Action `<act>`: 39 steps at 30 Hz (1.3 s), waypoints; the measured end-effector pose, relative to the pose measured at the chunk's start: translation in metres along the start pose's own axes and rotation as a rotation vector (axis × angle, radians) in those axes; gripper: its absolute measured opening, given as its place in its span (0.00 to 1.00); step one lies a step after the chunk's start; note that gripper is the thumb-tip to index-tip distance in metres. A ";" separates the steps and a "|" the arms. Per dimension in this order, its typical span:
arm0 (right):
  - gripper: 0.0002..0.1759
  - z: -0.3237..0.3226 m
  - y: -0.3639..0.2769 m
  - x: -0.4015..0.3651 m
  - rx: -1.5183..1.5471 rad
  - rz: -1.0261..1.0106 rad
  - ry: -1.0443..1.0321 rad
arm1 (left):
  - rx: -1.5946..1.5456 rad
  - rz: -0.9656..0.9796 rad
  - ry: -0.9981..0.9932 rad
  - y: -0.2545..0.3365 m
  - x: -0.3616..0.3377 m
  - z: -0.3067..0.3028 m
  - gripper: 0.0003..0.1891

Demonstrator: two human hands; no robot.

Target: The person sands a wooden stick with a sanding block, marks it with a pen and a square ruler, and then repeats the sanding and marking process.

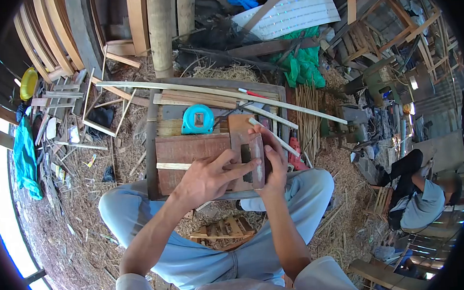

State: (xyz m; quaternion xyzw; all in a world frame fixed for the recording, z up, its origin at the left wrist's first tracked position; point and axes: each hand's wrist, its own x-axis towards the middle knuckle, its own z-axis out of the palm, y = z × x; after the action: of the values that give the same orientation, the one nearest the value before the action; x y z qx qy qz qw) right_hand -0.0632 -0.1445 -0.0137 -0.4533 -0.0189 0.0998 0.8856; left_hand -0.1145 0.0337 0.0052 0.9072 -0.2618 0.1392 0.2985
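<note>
Brown block [257, 162], just one, touches left hand [273, 169] and right hand [205, 182].

Left arm: forearm [155, 228] slants inward and forward, elbow out to the side
Left hand: [205, 178] back upward, one finger stretched toward the right hand [272, 169], another bent
Right arm: forearm [287, 226] runs more steeply forward, elbow bent
Right hand: curled in a grip, thumb [271, 156] pointing forward
Spacing: hands close together, in front of the torso, between the spread knees
</note>
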 end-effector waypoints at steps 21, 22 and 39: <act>0.17 -0.015 -0.023 -0.004 0.246 0.375 0.333 | -0.160 -0.350 0.276 -0.019 0.002 0.010 0.13; 0.15 -0.016 -0.025 -0.006 0.347 0.411 0.326 | -0.151 -0.372 0.295 -0.018 0.003 0.009 0.13; 0.23 -0.004 -0.023 -0.027 0.312 0.486 0.294 | -0.032 -0.067 0.066 -0.017 0.000 0.019 0.32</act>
State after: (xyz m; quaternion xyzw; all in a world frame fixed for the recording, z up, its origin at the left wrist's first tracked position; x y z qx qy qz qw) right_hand -0.0854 -0.1663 0.0043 -0.3129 0.2334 0.2434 0.8879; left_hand -0.1031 0.0337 -0.0177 0.9054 -0.2235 0.1549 0.3260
